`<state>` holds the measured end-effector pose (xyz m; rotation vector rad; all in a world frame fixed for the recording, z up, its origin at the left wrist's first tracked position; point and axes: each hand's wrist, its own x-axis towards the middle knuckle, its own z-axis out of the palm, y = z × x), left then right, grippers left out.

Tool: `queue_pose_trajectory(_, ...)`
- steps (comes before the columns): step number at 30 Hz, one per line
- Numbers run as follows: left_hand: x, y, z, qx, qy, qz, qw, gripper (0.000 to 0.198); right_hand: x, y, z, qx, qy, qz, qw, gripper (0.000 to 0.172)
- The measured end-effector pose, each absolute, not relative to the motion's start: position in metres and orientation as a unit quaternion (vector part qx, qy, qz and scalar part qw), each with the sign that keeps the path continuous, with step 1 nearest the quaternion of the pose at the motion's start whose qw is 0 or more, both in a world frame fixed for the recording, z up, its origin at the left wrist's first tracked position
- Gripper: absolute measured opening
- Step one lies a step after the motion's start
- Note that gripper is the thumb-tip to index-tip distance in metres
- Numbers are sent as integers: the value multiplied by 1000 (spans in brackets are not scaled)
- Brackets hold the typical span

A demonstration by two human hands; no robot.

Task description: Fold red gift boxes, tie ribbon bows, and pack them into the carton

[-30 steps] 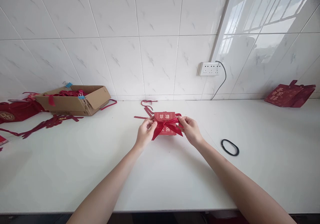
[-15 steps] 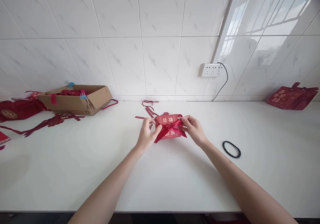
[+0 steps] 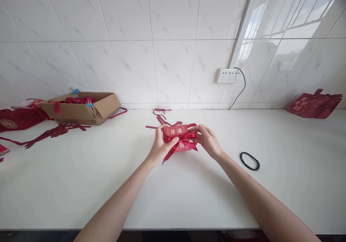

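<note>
A small red gift box [image 3: 175, 129] with pale characters is between my hands, above the middle of the white table. Across its front is a shiny red ribbon [image 3: 185, 137] tied in a bow, one tail hanging down to the left. My left hand [image 3: 160, 143] grips the box's left end, its thumb pressed over the front by the bow and its fingers partly hidden behind. At the right end, the bent fingers of my right hand [image 3: 208, 139] close on the ribbon's right loop; the exact fingertip contact is partly hidden.
An open cardboard box [image 3: 81, 110] of red ribbon stands at the back left. Red strips [image 3: 58, 131] lie before it, and a red bag [image 3: 23, 116] sits beside it. A black ring [image 3: 249, 161] lies to the right; another red bag [image 3: 315, 104] is at the far right.
My left hand has shifted its hold, its thumb now pressing the box front by the bow. The box has moved slightly left and turned, and a ribbon tail hangs lower.
</note>
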<state>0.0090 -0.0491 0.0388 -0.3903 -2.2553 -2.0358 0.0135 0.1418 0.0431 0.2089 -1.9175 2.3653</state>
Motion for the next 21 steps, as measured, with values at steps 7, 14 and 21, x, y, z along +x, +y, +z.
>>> queue_pose_trajectory(7, 11, -46, 39, -114, -738, -664, 47, 59, 44, 131, 60, 110, -743, 640, 163, 38)
queue_pose_trajectory(14, 9, -47, 38, -141, -736, -660, 49, 57, 59, 99, 37, 135, -801, 513, -276, 42)
queue_pose_trajectory(21, 5, -49, 37, -148, -729, -666, 54, 54, 56, 81, 33, 36, -696, 680, -228, 35)
